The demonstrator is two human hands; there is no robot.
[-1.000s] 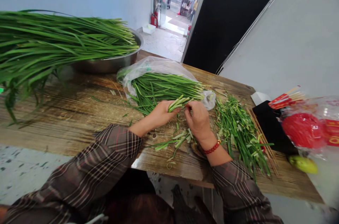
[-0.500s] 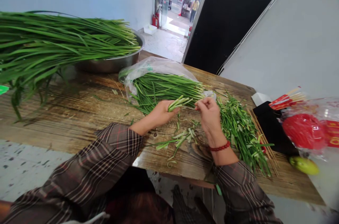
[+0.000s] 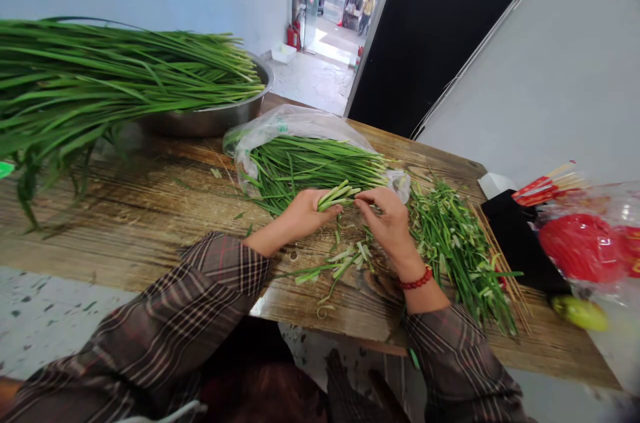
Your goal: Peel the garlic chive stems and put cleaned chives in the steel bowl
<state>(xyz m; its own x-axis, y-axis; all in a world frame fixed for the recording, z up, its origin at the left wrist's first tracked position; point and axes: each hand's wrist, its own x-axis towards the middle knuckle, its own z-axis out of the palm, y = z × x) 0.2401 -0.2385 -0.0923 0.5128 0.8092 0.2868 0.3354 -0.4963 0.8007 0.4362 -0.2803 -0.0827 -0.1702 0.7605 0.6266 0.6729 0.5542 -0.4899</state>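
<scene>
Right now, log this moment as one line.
left hand: holding garlic chives; right hand: at their stem ends; plastic bag: chives partly inside; metal basin: chives overhanging

Pale walls (image 3: 575,76), tall black panel (image 3: 435,23), speckled floor (image 3: 50,316), wooden table (image 3: 165,236), bright doorway (image 3: 327,43) onto a street (image 3: 333,9)

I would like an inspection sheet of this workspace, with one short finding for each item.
Surface: wooden table, grain visible.
Job's things: green stalks in left hand; a large bundle in a metal basin; another partly wrapped by a plastic bag.
Clutter: pale scraps between forearms; leafy pile and thin sticks at right.
Hands: left closed around stalks; right hand at their ends, contact unclear.
Cables: white cord near lap, type unclear.
Surroundings: doorway, fire extinguishers.
</scene>
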